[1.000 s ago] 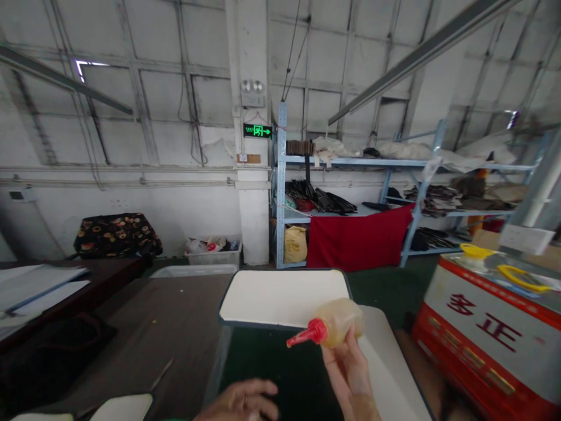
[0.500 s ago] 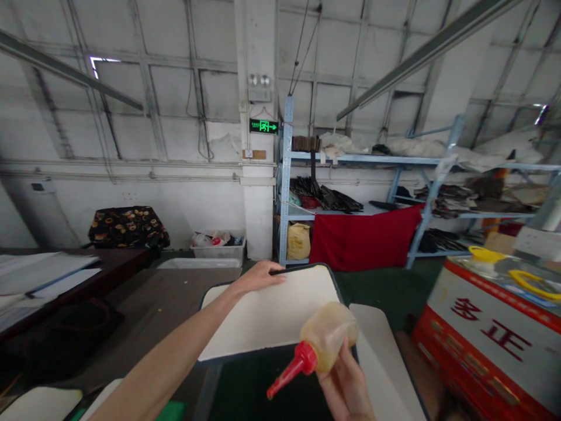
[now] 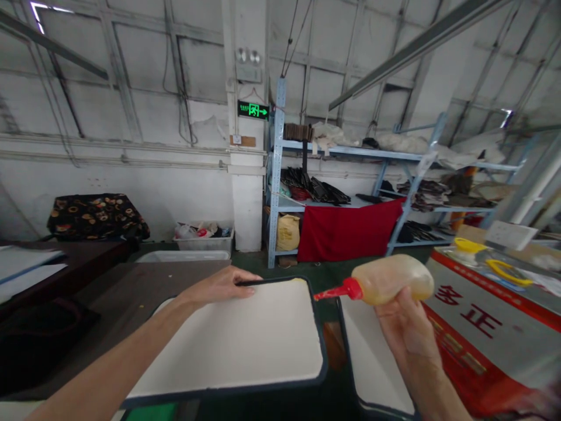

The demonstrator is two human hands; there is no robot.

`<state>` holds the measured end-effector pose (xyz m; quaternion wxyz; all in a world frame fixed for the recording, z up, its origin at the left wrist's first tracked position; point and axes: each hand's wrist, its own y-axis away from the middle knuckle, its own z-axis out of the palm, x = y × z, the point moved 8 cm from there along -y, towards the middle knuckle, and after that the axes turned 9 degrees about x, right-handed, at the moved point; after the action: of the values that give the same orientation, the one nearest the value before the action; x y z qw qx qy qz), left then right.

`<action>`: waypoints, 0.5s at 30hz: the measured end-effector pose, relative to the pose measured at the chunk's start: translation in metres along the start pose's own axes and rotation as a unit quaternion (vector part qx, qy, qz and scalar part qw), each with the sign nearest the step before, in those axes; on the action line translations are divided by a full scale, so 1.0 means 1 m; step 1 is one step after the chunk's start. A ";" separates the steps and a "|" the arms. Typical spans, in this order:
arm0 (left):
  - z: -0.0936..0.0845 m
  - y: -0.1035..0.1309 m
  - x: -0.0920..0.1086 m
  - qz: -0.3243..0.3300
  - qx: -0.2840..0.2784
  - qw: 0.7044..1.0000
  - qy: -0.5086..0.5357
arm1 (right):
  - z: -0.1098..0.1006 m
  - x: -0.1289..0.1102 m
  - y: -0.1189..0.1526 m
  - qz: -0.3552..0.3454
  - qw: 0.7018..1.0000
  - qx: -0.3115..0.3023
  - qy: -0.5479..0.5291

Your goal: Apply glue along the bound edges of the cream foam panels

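Note:
My left hand (image 3: 225, 285) grips the far edge of a white panel (image 3: 245, 339) with a dark rim, thumb on its white face. In my right hand (image 3: 407, 318) is a squeeze bottle (image 3: 392, 278) of yellowish liquid with a red nozzle. The bottle lies nearly level, its nozzle pointing left, with the tip close to the panel's upper right corner. Below the bottle, a second white panel (image 3: 374, 356) with a dark rim sits to the right, partly hidden by my right hand.
A brown table (image 3: 127, 292) extends to the left. On the right stands a red and white box (image 3: 473, 310) with yellow items on top. Behind are blue shelves (image 3: 275, 175) with a red cloth (image 3: 346, 231), a white bin (image 3: 205, 241) and a flowered cover (image 3: 99, 216).
My right hand has moved right and up, and the bottle has turned from nozzle-down to nearly level. The panel and my left hand have shifted left and the panel shows more of its face.

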<state>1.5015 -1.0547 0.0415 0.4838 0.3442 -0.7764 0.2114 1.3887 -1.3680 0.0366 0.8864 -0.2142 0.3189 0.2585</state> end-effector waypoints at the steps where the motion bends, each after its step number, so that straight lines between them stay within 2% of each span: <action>1: 0.001 0.003 0.003 -0.005 -0.006 1.000 0.004 | 0.004 -0.002 -0.003 -0.013 1.000 -0.014 0.004; 7: 0.007 0.012 0.014 -0.023 -0.040 0.998 0.053 | 0.006 -0.002 -0.014 -0.019 0.998 -0.048 0.027; 15: 0.008 0.018 0.019 -0.037 -0.066 0.994 0.085 | 0.002 -0.004 -0.014 -0.008 0.996 -0.082 0.015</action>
<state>1.4782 -1.0541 0.0556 0.5772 0.3206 -0.7314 0.1704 1.3957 -1.3788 0.0436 0.8629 -0.2927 0.3079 0.2737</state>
